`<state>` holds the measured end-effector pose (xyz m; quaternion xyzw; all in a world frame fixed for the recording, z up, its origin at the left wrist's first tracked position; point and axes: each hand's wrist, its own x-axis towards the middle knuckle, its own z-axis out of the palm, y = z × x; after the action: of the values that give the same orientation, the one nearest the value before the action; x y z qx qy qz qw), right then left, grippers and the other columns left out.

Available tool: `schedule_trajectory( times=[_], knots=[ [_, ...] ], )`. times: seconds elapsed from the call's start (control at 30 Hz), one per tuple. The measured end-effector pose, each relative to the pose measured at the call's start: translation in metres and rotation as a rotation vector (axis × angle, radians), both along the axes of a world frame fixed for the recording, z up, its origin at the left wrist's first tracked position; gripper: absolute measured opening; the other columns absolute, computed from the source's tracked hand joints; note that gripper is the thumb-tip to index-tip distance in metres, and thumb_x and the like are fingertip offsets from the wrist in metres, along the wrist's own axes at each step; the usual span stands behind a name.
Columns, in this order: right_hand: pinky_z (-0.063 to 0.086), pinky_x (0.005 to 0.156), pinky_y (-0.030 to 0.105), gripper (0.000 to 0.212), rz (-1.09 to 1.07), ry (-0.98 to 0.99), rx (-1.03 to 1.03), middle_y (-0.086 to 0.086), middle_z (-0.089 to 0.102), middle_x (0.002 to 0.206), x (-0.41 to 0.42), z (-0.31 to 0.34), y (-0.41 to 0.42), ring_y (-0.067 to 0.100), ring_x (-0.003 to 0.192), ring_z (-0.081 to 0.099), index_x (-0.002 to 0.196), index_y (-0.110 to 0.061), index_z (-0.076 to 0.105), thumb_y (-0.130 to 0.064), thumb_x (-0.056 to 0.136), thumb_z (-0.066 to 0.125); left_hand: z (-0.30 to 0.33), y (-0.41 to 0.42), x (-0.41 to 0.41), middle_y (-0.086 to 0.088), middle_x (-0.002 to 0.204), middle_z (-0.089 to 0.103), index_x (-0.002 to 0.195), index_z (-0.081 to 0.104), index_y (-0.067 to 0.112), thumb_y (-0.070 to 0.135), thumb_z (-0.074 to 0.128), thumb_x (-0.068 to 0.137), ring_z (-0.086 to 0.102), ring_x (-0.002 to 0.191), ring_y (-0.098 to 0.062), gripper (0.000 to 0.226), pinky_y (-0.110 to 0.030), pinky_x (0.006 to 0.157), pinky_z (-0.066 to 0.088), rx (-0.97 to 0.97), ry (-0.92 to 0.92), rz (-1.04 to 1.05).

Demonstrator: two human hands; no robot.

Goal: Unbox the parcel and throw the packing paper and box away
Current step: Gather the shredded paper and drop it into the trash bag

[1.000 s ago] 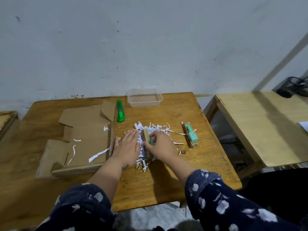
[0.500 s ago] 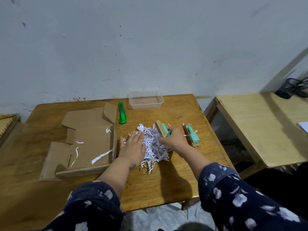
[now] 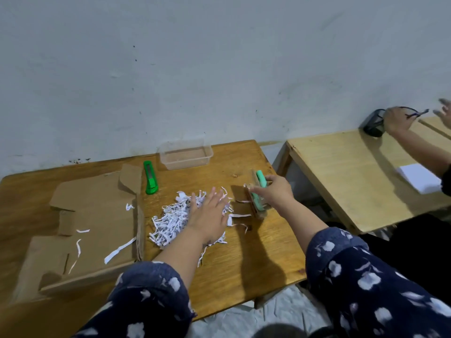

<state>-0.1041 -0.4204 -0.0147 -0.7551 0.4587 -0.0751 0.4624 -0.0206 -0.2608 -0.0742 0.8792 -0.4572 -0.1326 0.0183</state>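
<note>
A flattened brown cardboard box [image 3: 97, 223] lies on the left of the wooden table [image 3: 244, 259], with a few white paper strips on it. A pile of white shredded packing paper [image 3: 173, 220] sits in the table's middle. My left hand [image 3: 210, 213] rests flat on that pile, fingers spread. My right hand [image 3: 273, 191] grips a mint-green item on a cardboard backing [image 3: 260, 178], holding it just above a second like item [image 3: 257, 203] that lies at the table's right side.
A green utility knife [image 3: 150, 178] lies beside the box flap. A clear plastic tub [image 3: 185, 154] stands at the back edge. A lighter table [image 3: 361, 176] at right holds white paper [image 3: 417, 178]; another person's hands [image 3: 397, 120] work there near a black object [image 3: 373, 123].
My right hand has carried the mint-green item from the shredded paper rightward to the second one. My left hand stayed on the pile. Another person's hands came into view at right.
</note>
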Motion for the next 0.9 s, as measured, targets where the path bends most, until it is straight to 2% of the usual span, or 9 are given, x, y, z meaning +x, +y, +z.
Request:
schedule_trajectory(
  times=[0.1,0.2,0.37,0.47,0.6,0.67,0.73,0.9],
  knots=[
    [0.053,0.084,0.035,0.055,-0.038,0.08,-0.211,0.01,0.062,0.124,-0.005,-0.015,-0.017,0.024,0.109,0.062,0.134,-0.014,0.051,-0.026,0.084,0.07,-0.005,-0.014,-0.007,0.003,0.162,-0.006,0.153,0.01,0.021,0.039,0.027,0.102,-0.013,0.148,-0.014,0.057,-0.06,0.115,-0.007,0.009,0.025,-0.029],
    [0.055,0.087,0.038,0.046,-0.031,0.216,-0.34,0.009,0.064,0.116,-0.007,-0.034,-0.026,0.024,0.105,0.063,0.128,-0.015,0.056,-0.028,0.085,0.067,-0.01,-0.026,-0.01,0.003,0.162,-0.008,0.154,0.005,0.019,0.042,0.025,0.102,-0.014,0.147,-0.015,0.06,-0.059,0.114,-0.009,0.02,0.043,-0.04],
    [0.053,0.087,0.037,0.045,-0.013,0.307,-0.366,0.009,0.061,0.118,-0.001,-0.059,-0.028,0.025,0.109,0.058,0.126,-0.015,0.056,-0.032,0.086,0.066,-0.019,-0.04,-0.013,0.004,0.161,-0.011,0.153,-0.001,0.019,0.046,0.018,0.101,-0.015,0.147,-0.012,0.062,-0.059,0.113,-0.013,0.062,0.036,-0.047],
    [0.05,0.088,0.036,0.042,0.005,0.327,-0.376,0.011,0.058,0.124,0.004,-0.066,-0.026,0.026,0.11,0.057,0.127,-0.014,0.055,-0.035,0.091,0.058,-0.024,-0.04,-0.015,0.003,0.161,-0.012,0.153,-0.003,0.018,0.043,0.013,0.102,-0.015,0.147,-0.012,0.059,-0.058,0.111,-0.015,0.11,0.021,-0.059],
    [0.047,0.095,0.042,0.052,0.096,0.332,-0.475,0.011,0.05,0.135,0.003,-0.068,-0.016,0.028,0.121,0.05,0.142,-0.023,0.038,-0.045,0.096,0.042,-0.027,-0.035,-0.014,0.004,0.161,-0.011,0.153,-0.004,0.019,0.038,0.012,0.104,-0.014,0.147,-0.013,0.055,-0.059,0.113,-0.015,0.136,-0.003,-0.073],
    [0.046,0.096,0.044,0.059,0.17,0.33,-0.531,0.009,0.045,0.138,0.003,-0.067,-0.009,0.031,0.124,0.045,0.144,-0.03,0.032,-0.052,0.091,0.046,-0.028,-0.033,-0.015,0.004,0.161,-0.011,0.153,-0.005,0.018,0.036,0.011,0.104,-0.014,0.147,-0.013,0.054,-0.059,0.113,-0.013,0.148,-0.022,-0.08],
    [0.045,0.094,0.043,0.062,0.257,0.375,-0.517,0.008,0.039,0.141,0.003,-0.068,-0.002,0.031,0.125,0.04,0.143,-0.036,0.032,-0.049,0.087,0.055,-0.03,-0.031,-0.014,0.004,0.161,-0.012,0.152,-0.006,0.019,0.034,0.011,0.104,-0.014,0.147,-0.014,0.053,-0.06,0.113,-0.012,0.161,-0.043,-0.09],
    [0.044,0.098,0.042,0.058,0.203,0.368,-0.495,0.007,0.037,0.143,0.006,-0.071,-0.002,0.029,0.124,0.039,0.142,-0.036,0.036,-0.037,0.088,0.058,-0.029,-0.018,-0.01,0.006,0.16,-0.014,0.152,-0.007,0.02,0.026,0.016,0.104,-0.01,0.148,-0.014,0.054,-0.063,0.112,-0.01,0.228,-0.115,-0.139]
  ],
)
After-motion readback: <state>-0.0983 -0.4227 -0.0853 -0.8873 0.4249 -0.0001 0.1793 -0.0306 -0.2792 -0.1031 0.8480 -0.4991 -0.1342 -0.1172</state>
